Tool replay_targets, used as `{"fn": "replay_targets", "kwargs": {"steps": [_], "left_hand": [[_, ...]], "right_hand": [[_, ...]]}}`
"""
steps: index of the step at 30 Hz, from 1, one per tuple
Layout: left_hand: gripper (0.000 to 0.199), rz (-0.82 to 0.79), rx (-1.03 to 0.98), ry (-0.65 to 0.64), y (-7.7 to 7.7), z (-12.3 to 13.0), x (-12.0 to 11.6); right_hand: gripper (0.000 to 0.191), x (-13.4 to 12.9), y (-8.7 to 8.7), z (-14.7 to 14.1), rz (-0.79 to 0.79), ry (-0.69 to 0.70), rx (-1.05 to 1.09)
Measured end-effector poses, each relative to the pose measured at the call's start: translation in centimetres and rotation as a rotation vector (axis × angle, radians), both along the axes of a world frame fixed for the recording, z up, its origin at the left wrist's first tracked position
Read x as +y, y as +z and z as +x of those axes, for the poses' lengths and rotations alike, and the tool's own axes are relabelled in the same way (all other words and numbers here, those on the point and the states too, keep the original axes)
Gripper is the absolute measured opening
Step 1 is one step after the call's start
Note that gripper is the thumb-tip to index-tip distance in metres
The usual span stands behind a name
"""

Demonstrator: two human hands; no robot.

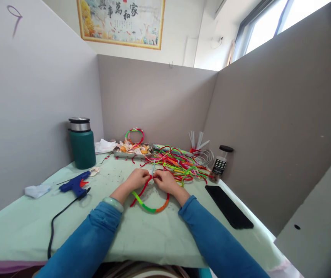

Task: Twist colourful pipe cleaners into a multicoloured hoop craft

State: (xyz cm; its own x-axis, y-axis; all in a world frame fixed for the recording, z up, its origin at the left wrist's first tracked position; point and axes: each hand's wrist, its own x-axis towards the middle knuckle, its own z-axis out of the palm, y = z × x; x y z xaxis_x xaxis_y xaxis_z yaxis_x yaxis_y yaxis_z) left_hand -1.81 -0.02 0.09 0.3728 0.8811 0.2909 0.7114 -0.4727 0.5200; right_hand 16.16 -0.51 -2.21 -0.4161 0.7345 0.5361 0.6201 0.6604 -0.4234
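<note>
Both hands meet over the middle of the table, fingers pinched close together. My left hand [138, 179] grips a red pipe cleaner [144, 190], whose loose end trails down toward me. My right hand [165, 180] is closed at the top of a hoop [149, 209] wrapped in yellow-green, green and orange fuzzy stems. The hoop's lower curve hangs below both hands. A pale bluish piece [153, 168] sticks up between the fingertips; its kind is unclear. The fingertips hide the exact joining point.
A heap of coloured pipe cleaners [179, 164] lies beyond my hands, beside a metal tray [132, 155] of small pieces and a finished-looking hoop [126, 135]. At left are a blue glue gun [75, 184] and green bottle [82, 148]; at right, a jar [221, 164] and black slab [229, 207].
</note>
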Motion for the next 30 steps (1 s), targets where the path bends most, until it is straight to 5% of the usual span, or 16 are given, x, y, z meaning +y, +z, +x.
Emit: {"fn": "replay_targets", "kwargs": {"steps": [5,10,25,30], "left_hand": [[0.029,-0.361,-0.263,0.059,0.3,0.2,-0.4],[0.039,-0.510,-0.431,0.075,0.7,0.3,-1.1],[0.045,-0.564,-0.373,0.036,1.0,0.1,-1.1],[0.046,-0.429,-0.277,0.066,0.2,-0.1,-0.4]], "right_hand": [[0.012,-0.2,0.1,-0.2,0.002,0.042,0.003],[0.010,-0.3,0.0,-0.3,-0.013,0.036,0.029],[0.011,-0.7,0.4,-0.4,0.004,0.050,-0.010],[0.010,-0.2,0.0,-0.4,0.001,-0.010,0.006]]}}
